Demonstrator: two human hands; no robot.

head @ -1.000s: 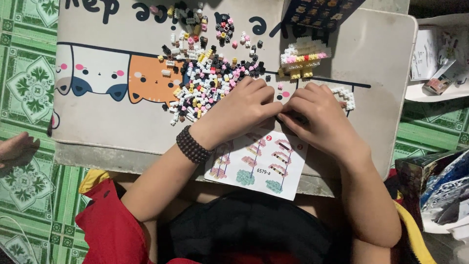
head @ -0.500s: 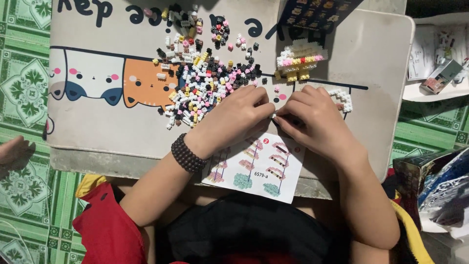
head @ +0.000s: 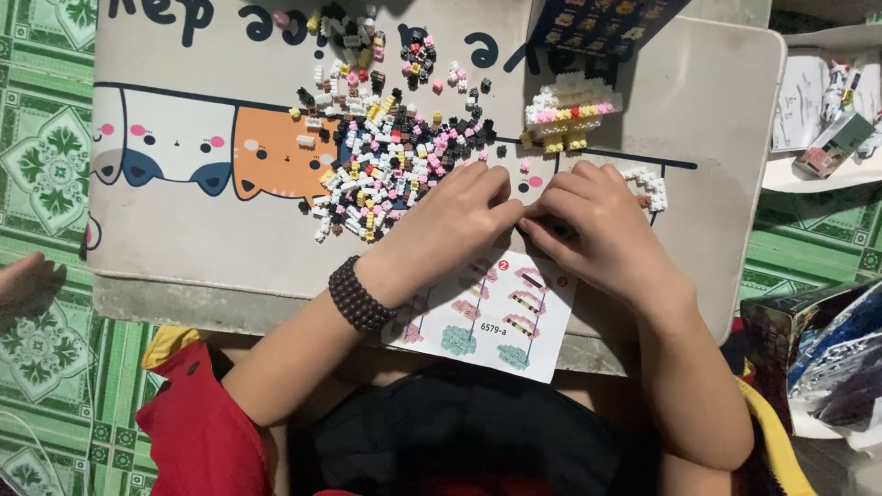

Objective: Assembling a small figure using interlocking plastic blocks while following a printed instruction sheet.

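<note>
Green patterned floor tiles [head: 46,156] surround a low cream table [head: 726,165] printed with a row of cartoon cats [head: 184,152]. Nearest the person, an instruction sheet [head: 496,321] with pink and teal building diagrams lies at the table's near edge, partly under both wrists. Over its far end the left hand [head: 450,230], with a dark beaded bracelet [head: 360,294] on its wrist, and the right hand [head: 597,230] meet fingertip to fingertip, fingers curled and pressed together on something too small and hidden to make out. Just beyond the left hand spreads a loose pile of tiny building bricks [head: 386,156] in black, white, pink and yellow. Beyond the right hand stands a small part-built brick model [head: 570,110], white on top with pink and yellow bands, near a dark printed box [head: 597,23].
</note>
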